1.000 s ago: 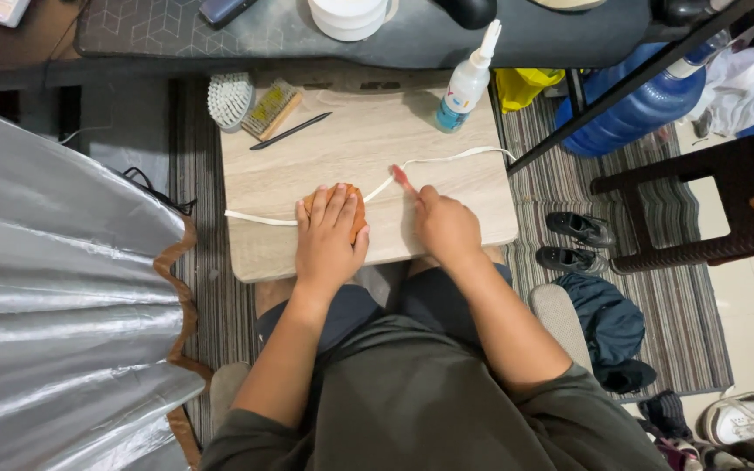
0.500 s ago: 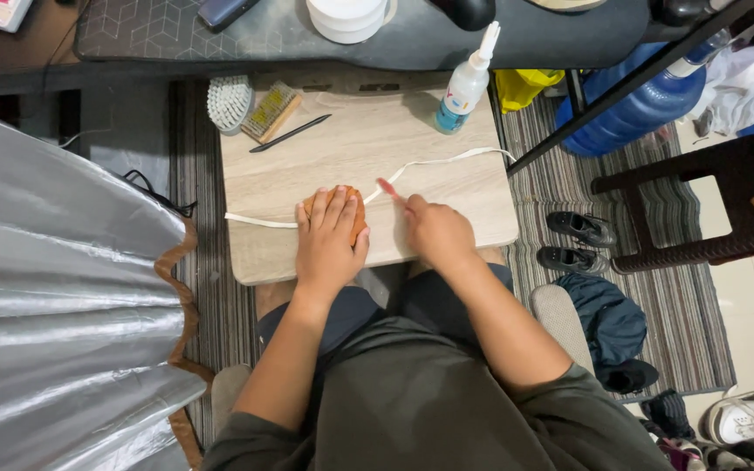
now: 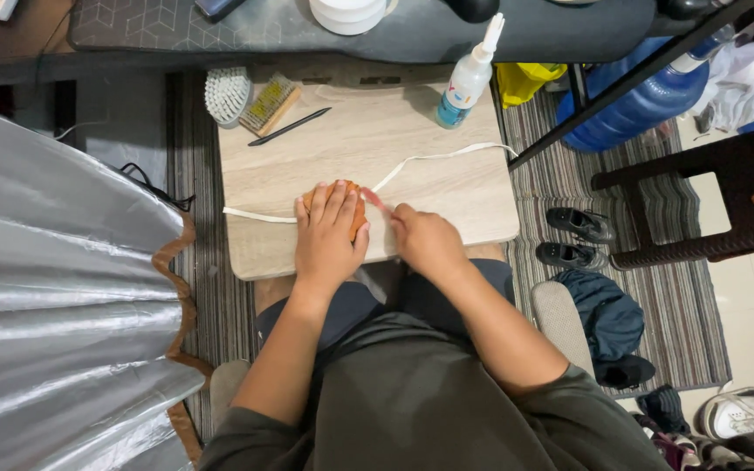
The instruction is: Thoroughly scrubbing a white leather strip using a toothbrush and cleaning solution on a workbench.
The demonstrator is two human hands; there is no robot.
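Left hand flat on orange pad; blue-labelled white squeeze bottle behind

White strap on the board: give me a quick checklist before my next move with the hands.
1. Left hand flat on the orange pad: ok.
2. White strap lies flat across the wooden board, passing under the left hand: ok.
3. Right hand holds a small pink tool at the strap: ok; its tip contact, cannot tell.
4. Glue bottle upright, apart from the hands: ok.
5. Brushes and black pen away from the strap: ok.
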